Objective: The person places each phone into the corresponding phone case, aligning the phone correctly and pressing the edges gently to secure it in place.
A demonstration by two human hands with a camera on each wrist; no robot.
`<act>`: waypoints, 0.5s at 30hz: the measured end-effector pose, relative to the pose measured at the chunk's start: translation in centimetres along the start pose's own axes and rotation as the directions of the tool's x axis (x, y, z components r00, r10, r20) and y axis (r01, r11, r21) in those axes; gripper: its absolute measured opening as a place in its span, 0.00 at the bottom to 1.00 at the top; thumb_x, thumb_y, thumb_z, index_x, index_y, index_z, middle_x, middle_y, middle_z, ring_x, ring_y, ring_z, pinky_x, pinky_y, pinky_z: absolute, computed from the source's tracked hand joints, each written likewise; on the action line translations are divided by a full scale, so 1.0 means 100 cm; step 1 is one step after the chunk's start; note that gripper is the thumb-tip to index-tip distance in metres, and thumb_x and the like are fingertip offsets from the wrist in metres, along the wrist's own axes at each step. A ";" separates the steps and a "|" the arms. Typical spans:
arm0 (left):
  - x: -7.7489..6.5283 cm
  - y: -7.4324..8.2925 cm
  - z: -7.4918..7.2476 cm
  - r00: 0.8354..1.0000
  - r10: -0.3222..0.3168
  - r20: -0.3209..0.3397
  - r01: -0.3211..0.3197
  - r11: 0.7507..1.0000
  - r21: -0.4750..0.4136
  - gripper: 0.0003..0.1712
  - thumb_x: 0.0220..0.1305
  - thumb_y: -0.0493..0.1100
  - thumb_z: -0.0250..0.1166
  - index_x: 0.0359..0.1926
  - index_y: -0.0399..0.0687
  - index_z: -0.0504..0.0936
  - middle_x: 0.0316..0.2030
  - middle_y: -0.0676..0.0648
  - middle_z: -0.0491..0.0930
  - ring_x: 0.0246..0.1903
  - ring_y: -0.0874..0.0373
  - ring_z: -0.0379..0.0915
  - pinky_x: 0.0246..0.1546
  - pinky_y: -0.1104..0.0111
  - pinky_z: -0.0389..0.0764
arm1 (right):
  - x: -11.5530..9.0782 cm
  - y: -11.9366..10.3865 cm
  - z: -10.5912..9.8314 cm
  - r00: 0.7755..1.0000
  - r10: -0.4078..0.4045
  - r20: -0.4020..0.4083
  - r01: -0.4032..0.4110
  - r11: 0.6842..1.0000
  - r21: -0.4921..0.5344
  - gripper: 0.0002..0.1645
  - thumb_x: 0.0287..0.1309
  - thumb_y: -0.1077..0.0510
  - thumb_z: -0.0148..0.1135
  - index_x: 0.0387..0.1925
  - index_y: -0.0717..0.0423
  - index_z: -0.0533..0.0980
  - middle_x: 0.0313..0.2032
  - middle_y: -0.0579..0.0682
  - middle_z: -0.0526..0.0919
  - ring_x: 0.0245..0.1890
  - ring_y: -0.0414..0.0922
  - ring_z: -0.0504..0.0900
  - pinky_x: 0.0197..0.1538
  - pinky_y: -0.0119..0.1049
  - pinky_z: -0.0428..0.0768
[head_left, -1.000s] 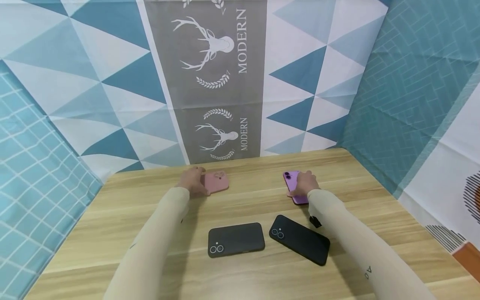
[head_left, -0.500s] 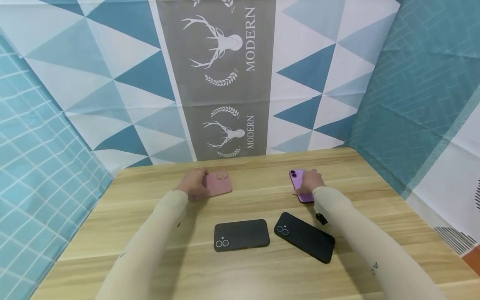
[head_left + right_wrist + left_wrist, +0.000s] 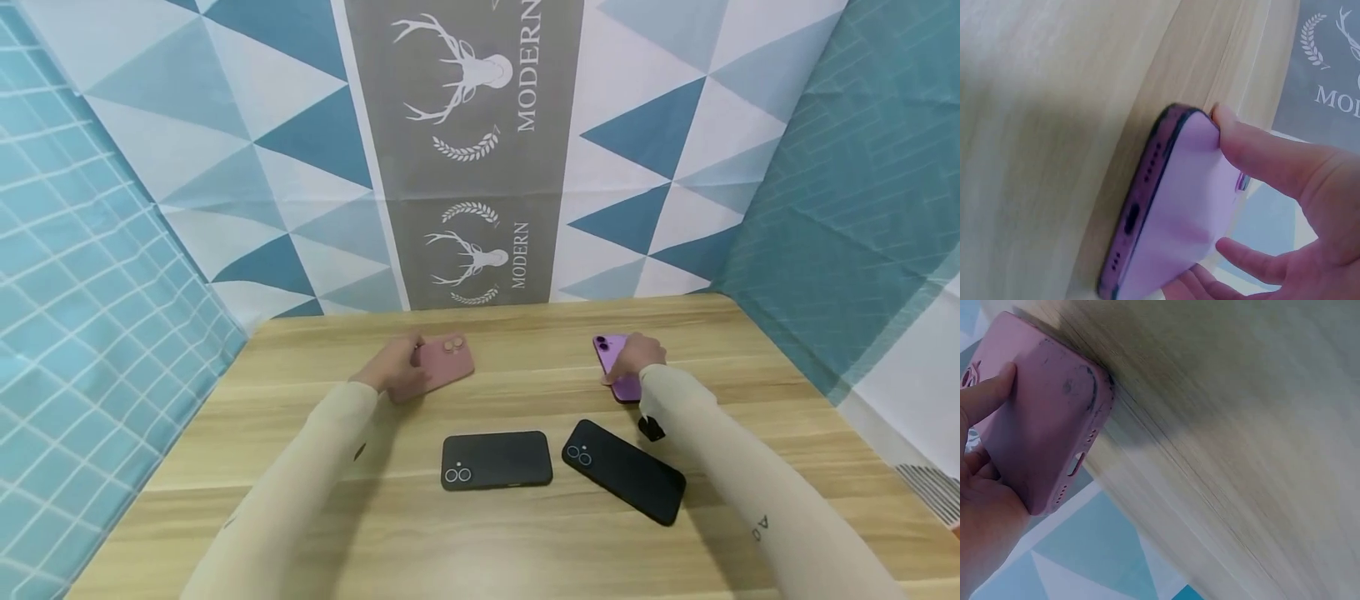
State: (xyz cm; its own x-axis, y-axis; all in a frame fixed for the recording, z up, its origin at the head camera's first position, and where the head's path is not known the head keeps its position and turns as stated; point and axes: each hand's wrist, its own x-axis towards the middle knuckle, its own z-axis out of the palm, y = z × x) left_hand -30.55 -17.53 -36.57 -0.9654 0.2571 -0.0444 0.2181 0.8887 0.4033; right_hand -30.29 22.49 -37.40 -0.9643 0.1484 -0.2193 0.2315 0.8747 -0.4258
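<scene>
My left hand is at the far left of the wooden table, gripping a pink phone with its camera side up. In the left wrist view the thumb lies across the phone's back, and fingers show at its far edge. Scuffs mark the corner near the charging port. At the far right my right hand holds a purple phone, also back up. The right wrist view shows thumb and fingers at opposite long edges of its glossy back. Part of each phone is hidden by the hand.
Two black phones lie back up nearer to me, one lengthwise in the middle and one slanted beside my right forearm. A patterned cloth wall borders the table's back, with blue cloth at the sides.
The head view has turned slightly left, shifting everything rightward in it. More of the pink phone shows beside my left hand, and it lies at a steeper slant. My right hand stays on the purple phone.
</scene>
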 end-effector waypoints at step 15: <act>-0.029 -0.003 -0.013 0.997 -0.037 -0.068 0.036 0.999 -0.019 0.25 0.59 0.38 0.63 0.56 0.33 0.70 0.49 0.33 0.78 0.50 0.41 0.75 0.56 0.50 0.76 | 0.012 0.007 0.000 0.999 -0.018 -0.039 0.022 0.993 0.119 0.60 0.34 0.53 0.80 0.62 0.78 0.57 0.58 0.77 0.64 0.54 0.64 0.67 0.57 0.55 0.74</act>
State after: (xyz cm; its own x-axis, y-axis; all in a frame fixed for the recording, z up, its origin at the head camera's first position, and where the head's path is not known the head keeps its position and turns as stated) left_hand -27.97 -19.02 -35.33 -0.9803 0.1976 0.0030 0.1806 0.8899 0.4188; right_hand -31.27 23.30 -37.94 -0.9726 0.1504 -0.1775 0.2234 0.8168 -0.5319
